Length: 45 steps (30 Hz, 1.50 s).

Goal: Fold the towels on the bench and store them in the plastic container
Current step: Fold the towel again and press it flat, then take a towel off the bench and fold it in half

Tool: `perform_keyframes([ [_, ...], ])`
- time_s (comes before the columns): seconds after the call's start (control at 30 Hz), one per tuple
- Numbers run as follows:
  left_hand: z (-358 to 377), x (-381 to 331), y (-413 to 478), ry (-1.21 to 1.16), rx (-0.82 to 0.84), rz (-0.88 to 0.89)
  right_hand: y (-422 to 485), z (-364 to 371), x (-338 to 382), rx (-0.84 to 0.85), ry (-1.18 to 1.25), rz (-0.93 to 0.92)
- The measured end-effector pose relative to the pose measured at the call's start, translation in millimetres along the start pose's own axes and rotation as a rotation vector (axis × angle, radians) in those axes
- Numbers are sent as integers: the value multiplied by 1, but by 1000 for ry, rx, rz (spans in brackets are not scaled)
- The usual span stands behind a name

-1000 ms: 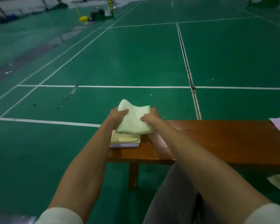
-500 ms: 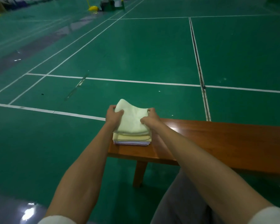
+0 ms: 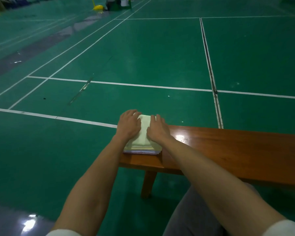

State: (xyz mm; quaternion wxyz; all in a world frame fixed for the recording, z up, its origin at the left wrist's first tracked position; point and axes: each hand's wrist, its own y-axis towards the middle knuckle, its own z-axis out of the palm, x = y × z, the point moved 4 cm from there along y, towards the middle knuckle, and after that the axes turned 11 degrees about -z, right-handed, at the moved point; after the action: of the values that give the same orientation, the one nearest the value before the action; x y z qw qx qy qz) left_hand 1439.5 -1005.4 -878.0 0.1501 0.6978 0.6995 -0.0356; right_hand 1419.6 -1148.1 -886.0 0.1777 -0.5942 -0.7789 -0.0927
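Now both hands, left hand (image 3: 129, 124) and right hand (image 3: 157, 127), flat, fingers straight, atop folded towel stack (image 3: 143, 142), lengthwise away.

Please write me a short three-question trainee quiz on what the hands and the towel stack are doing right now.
1. True or false: both hands lie flat on the top towel.
2. Where on the bench does the towel stack sit?
3. Is the plastic container in view: yes or no?

Key:
1. True: the left hand and the right hand press it with fairly straight fingers.
2. At its left end, above a leg.
3. No.
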Motion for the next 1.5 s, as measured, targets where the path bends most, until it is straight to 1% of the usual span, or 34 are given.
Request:
perform_keyframes([
  [0.07, 18, -1, 0, 158, 144, -1, 6, 11, 7, 74, -53, -48],
  [0.13, 36, 8, -4, 267, 275, -52, 11, 27, 11, 149, -86, -69],
  [0.2, 45, 15, -7, 305, 316, -63, 15, 41, 7, 180, -120, -75],
  [0.37, 55, 26, -7, 259, 283, -6, 22, 60, -7, 110, -185, -115],
  [0.47, 70, 30, -5, 234, 243, 30, 22, 70, -16, 98, -85, -55],
  [0.6, 82, 35, 2, 225, 230, 59, 29, 72, -24, 121, -14, -31],
  [0.77, 81, 31, -1, 299, 223, 66, 25, 67, -24, 145, 1, -11],
  [0.9, 66, 17, 1, 437, 258, 63, 22, 54, -21, 194, -99, -9],
  [0.97, 55, 7, 4, 496, 265, 53, 20, 43, -20, 215, -109, -3],
  [1.03, 42, -7, 6, 470, 244, 28, 16, 29, -22, 204, -92, 0],
  [1.1, 30, -31, 9, 384, 203, 29, 10, 12, -29, 164, -96, 7],
  [1.2, 18, -83, 15, 295, 176, 114, -4, -22, -46, 111, -94, 42],
  [1.3, 13, -143, 20, 237, 167, 202, -26, -62, -73, 24, -86, 107],
  [1.4, 13, -206, 19, 187, 171, 264, -54, -98, -113, -58, -103, 175],
  [1.5, 16, -274, 11, 155, 167, 343, -86, -129, -162, -98, -125, 264],
])
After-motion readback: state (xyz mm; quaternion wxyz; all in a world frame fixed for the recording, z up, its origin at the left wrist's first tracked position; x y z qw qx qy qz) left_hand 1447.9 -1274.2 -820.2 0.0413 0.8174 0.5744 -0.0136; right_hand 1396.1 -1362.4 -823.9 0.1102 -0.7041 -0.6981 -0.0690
